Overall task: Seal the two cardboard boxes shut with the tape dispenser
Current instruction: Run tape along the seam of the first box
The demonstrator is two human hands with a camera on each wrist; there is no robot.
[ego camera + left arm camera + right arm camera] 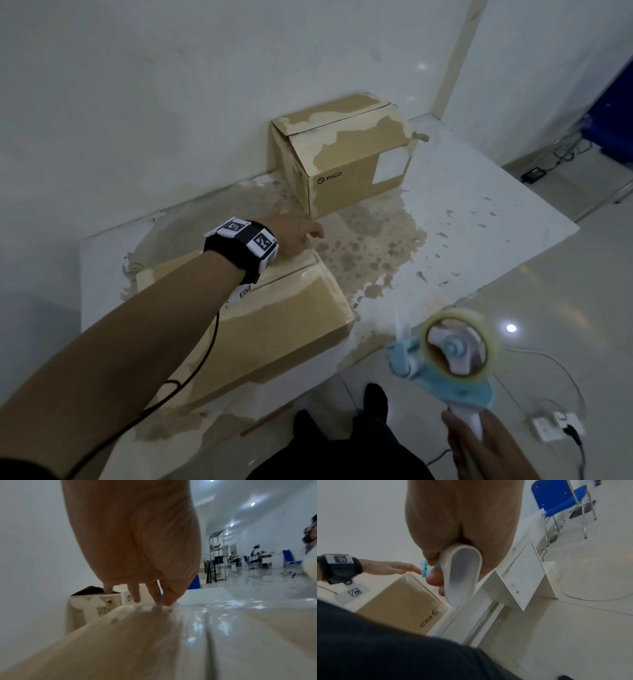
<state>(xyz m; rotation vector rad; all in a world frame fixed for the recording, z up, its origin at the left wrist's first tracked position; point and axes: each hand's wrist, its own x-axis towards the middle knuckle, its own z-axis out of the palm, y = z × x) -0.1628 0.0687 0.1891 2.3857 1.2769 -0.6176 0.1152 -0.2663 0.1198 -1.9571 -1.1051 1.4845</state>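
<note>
A flat cardboard box [274, 329] lies near the table's front edge, a strip of clear tape over its top seam. My left hand [294, 229] rests flat on its far end with straight fingers [137, 595]. A second, taller PICO box [346, 161] stands against the wall behind it, flaps closed. Off the table's front right, my right hand [486, 445] grips the white handle [462, 574] of a blue tape dispenser [452, 363] carrying a roll of clear tape. The dispenser is held in the air, apart from both boxes.
The white table [479, 205] is stained and peeling around the boxes. The wall runs close behind. Cables and a power strip [555, 425] lie on the tiled floor at right. A blue chair [556, 500] stands further off.
</note>
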